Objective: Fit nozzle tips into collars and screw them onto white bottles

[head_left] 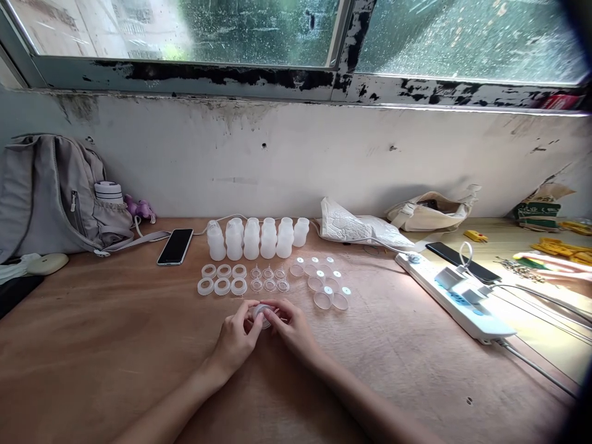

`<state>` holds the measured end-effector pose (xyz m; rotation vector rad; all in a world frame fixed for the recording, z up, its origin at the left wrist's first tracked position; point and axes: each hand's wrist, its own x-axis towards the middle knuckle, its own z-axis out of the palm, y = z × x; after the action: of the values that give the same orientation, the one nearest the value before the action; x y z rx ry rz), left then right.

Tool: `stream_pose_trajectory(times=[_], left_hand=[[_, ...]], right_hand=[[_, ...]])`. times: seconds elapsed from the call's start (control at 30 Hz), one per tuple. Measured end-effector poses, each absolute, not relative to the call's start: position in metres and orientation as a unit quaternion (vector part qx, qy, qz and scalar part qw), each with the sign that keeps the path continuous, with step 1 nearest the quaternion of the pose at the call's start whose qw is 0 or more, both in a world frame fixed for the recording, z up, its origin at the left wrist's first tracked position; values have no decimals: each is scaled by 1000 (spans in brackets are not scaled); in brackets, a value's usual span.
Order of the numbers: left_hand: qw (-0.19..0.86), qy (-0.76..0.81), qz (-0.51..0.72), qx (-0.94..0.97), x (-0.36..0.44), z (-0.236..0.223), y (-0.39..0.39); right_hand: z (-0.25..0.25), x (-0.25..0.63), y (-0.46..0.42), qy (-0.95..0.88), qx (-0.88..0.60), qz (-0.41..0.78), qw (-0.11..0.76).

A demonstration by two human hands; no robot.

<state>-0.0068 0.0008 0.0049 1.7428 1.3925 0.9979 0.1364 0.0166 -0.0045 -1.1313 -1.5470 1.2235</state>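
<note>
My left hand point(237, 336) and my right hand point(292, 327) meet over the wooden table point(115, 345), both pinching one small clear plastic cap point(261, 312) between their fingertips. Just beyond them lie rows of white screw rings point(222, 279), small clear teats point(269, 279) and clear domed caps point(324, 285). Behind those stands a row of several white plastic bottles point(256, 238).
A black phone point(175, 246) lies left of the bottles, beside a grey backpack point(50, 197). A white power strip point(456, 296) with plugged chargers and a second phone point(462, 261) lie to the right. White bags point(361, 229) rest against the wall. Another person's hand point(550, 262) shows at far right.
</note>
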Motion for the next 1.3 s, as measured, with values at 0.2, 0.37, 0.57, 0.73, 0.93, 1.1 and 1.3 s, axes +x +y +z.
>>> stream_pose_trajectory(times=[0.2, 0.37, 0.57, 0.73, 0.93, 1.1, 1.3], left_hand=[[398, 522, 384, 649, -8, 4, 1], [429, 512, 380, 640, -7, 5, 1], [431, 513, 375, 640, -5, 2, -1], [420, 522, 359, 650, -4, -3, -3], [405, 535, 349, 654, -4, -3, -4], [385, 534, 362, 659, -6, 2, -1], [388, 527, 365, 662, -6, 0, -1]], right_hand=[[-8, 133, 16, -591, -433, 537, 419], [-6, 135, 15, -606, -426, 531, 411], [-2, 134, 12, -607, -427, 531, 410], [-2, 134, 12, -621, -452, 499, 401], [0, 134, 12, -656, -464, 438, 403], [1, 135, 9, -662, -453, 442, 401], [-4, 134, 10, -623, -441, 504, 404]])
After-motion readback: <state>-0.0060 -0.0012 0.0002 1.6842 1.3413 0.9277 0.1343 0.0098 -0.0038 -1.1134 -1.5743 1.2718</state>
